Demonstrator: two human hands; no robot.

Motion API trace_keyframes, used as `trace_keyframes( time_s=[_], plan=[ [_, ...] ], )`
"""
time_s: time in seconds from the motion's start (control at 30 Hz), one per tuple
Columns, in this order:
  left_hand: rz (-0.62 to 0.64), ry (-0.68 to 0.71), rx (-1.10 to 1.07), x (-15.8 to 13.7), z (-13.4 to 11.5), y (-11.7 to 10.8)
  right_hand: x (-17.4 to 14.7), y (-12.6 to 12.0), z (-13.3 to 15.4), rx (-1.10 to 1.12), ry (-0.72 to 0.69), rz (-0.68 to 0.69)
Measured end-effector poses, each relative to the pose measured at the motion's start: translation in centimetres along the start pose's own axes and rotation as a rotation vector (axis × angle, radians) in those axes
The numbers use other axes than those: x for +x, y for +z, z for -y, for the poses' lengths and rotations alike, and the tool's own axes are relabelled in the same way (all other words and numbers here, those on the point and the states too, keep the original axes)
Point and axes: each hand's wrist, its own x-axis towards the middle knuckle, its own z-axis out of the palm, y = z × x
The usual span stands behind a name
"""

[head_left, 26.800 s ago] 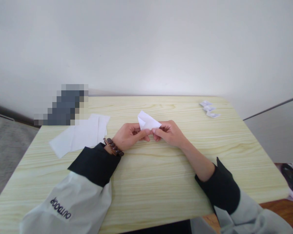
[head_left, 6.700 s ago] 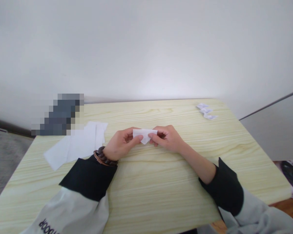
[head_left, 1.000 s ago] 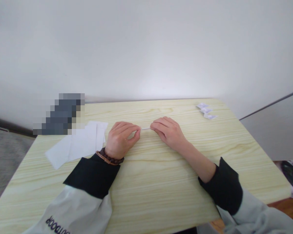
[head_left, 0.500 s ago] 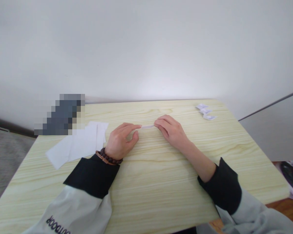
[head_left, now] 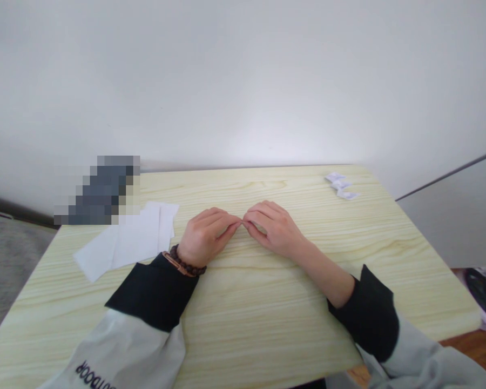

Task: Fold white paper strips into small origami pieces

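Observation:
Above the middle of the table, my left hand (head_left: pixel 208 232) and my right hand (head_left: pixel 273 227) meet at the fingertips. Both are closed in a pinch on a small folded paper strip (head_left: pixel 242 222), almost all of it hidden by the fingers. A beaded bracelet (head_left: pixel 184 263) circles my left wrist. Left of my left hand lie several flat white paper sheets (head_left: pixel 135 237), partly overlapping. Small folded white paper pieces (head_left: pixel 341 185) rest in a slanting row at the far right of the table.
The light wood-grain table (head_left: pixel 275 324) backs onto a white wall (head_left: pixel 243 81). At its far left corner is a dark pixelated object (head_left: pixel 99 192). A bin with a dark lining (head_left: pixel 484 294) stands on the floor at the right.
My hands have come together and slightly nearer to me, covering the strip that showed between them. My left thumb has closed against the fingers. The sheets and folded pieces stay in place.

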Motion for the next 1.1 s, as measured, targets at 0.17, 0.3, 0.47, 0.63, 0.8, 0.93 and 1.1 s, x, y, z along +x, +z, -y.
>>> trace_keyframes(
  time_s=[0.17, 0.3, 0.47, 0.63, 0.8, 0.93, 1.1],
  plan=[
    [-0.036, -0.016, 0.049, 0.0, -0.1, 0.0, 0.1, -0.2, -0.4, 0.005, 0.006, 0.016],
    [-0.076, -0.047, 0.063, -0.2, 0.1, 0.0, 0.0, -0.4, -0.8, 0.009, 0.026, 0.032],
    [-0.100, -0.146, 0.071, -0.4, 0.4, -0.4, -0.5, -0.6, -1.9, 0.068, 0.090, 0.023],
    [-0.176, -0.352, -0.003, -0.5, 0.4, -0.6, -0.8, -0.4, -2.6, 0.117, 0.195, -0.056],
    [-0.121, -0.346, -0.120, -0.2, -0.2, -0.4, -0.7, 0.1, -1.8, 0.196, 0.178, -0.012],
    [-0.108, -0.333, -0.153, -0.2, -0.3, -0.4, -0.7, 0.0, -1.3, 0.245, 0.191, 0.001],
    [-0.047, -0.324, -0.200, 0.0, -0.6, -0.7, -0.6, -0.2, -0.7, 0.309, 0.164, 0.065]
  ],
)
